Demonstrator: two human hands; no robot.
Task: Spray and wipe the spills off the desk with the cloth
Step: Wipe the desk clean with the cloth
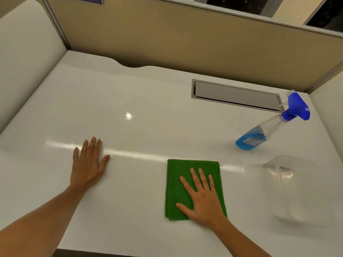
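Head view: both hands flat on white table (148,112), right one on green cloth (182,175).
Right hand (203,198) grip spread, palm pressing folded cloth near front edge. Left hand (89,164) grip spread, flat on bare table, well apart from cloth. Spray bottle (272,125), blue trigger, stands far right; clear plastic container (291,188) near it, beside cloth.

An office cubicle is shown. A glossy white desk (141,101) is enclosed by tan fabric partition panels (185,43) in metal frames, well beyond the fingertips. A grey cable-access flap (235,95) is set into the desktop, far ahead of the right hand's (202,199) fingers.
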